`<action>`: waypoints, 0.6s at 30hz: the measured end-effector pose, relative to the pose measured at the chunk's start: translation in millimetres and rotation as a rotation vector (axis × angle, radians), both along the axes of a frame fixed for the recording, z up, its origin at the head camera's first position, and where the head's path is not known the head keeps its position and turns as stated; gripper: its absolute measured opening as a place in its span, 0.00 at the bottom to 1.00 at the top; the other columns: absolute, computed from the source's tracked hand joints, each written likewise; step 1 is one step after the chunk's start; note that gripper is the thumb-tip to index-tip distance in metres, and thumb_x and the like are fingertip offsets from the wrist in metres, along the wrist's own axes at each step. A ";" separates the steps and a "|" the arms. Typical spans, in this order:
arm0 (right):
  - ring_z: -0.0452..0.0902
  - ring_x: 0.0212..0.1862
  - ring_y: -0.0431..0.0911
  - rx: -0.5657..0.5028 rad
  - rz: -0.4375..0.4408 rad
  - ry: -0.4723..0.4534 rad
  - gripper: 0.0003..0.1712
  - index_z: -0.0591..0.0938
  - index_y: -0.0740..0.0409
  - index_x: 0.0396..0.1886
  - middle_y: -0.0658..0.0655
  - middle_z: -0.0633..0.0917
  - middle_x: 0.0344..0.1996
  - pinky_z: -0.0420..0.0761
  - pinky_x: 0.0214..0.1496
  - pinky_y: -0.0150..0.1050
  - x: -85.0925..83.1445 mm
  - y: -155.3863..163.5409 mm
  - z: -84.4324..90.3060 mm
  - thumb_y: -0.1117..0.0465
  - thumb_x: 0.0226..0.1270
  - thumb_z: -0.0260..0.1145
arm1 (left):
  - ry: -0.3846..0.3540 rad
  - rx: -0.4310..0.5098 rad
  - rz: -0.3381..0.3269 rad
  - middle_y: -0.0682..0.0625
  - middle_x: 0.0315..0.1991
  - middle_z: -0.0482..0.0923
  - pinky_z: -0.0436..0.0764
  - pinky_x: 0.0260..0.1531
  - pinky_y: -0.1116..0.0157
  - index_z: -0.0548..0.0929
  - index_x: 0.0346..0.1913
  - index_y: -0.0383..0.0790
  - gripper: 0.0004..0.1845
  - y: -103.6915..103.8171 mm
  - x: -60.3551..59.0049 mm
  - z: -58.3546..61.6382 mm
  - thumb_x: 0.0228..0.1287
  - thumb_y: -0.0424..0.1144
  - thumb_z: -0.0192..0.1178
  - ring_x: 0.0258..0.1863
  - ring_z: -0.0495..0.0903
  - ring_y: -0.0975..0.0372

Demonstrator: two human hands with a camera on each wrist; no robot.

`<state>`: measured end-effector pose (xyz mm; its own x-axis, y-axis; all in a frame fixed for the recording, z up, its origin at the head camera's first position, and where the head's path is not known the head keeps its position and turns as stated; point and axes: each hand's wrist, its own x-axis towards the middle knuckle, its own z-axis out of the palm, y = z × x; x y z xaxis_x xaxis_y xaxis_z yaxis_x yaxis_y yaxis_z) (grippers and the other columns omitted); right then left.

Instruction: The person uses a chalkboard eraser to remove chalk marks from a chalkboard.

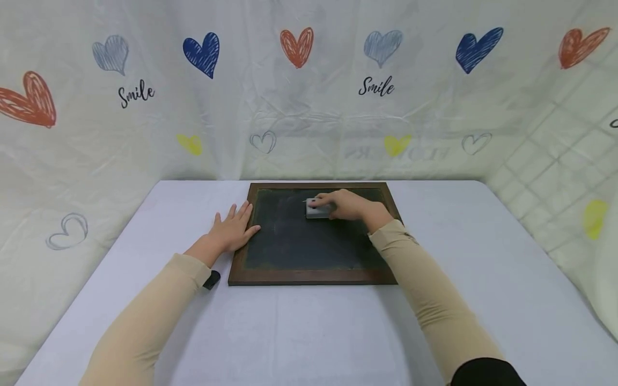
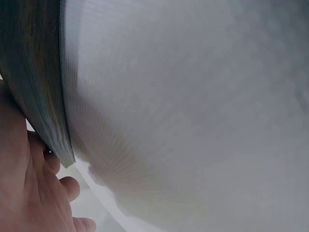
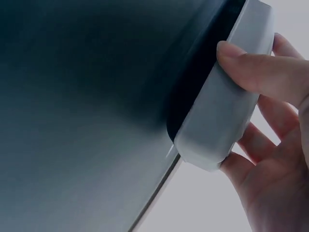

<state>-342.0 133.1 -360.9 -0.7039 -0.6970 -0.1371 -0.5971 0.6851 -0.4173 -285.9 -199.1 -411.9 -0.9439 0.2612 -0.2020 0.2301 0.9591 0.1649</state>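
On the table (image 1: 309,332), covered in a pale cloth, a chalkboard (image 1: 309,246) with a dark writing surface and a brown wooden frame lies flat, square to the person. Near the far edge of that surface the right hand (image 1: 348,205) grips a grey eraser (image 1: 318,209), with the thumb along one long side and the fingers curled round the other; the right wrist view shows the eraser's grey plastic back and its dark pad pressed flat against the board. The left hand (image 1: 233,229) lies palm down with its fingers straight and spread, holding nothing; it rests on the table just beside the board's left frame, with the thumb and fingertips touching the wood. The left wrist view shows the frame's edge against that hand, with the pale cloth beyond. Both arms wear beige sleeves, and a small black thing, too small to tell, sits under the left wrist. Behind the table hangs a white sheet (image 1: 309,107) printed with red, blue, grey and yellow hearts and the word "Smile"
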 end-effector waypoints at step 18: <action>0.58 0.77 0.62 -0.038 0.037 -0.031 0.37 0.73 0.54 0.76 0.66 0.64 0.77 0.72 0.68 0.54 -2.8 9.7 -1.9 0.74 0.69 0.68 | -0.001 0.018 -0.008 0.39 0.83 0.35 0.37 0.70 0.30 0.40 0.82 0.33 0.41 -0.2 0.3 -0.1 0.84 0.56 0.40 0.80 0.36 0.39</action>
<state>-344.8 142.8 -362.8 -0.6731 -0.7279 -0.1311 -0.6083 0.6457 -0.4616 -285.6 -199.3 -412.0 -0.9415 0.2727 -0.1980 0.2379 0.9540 0.1825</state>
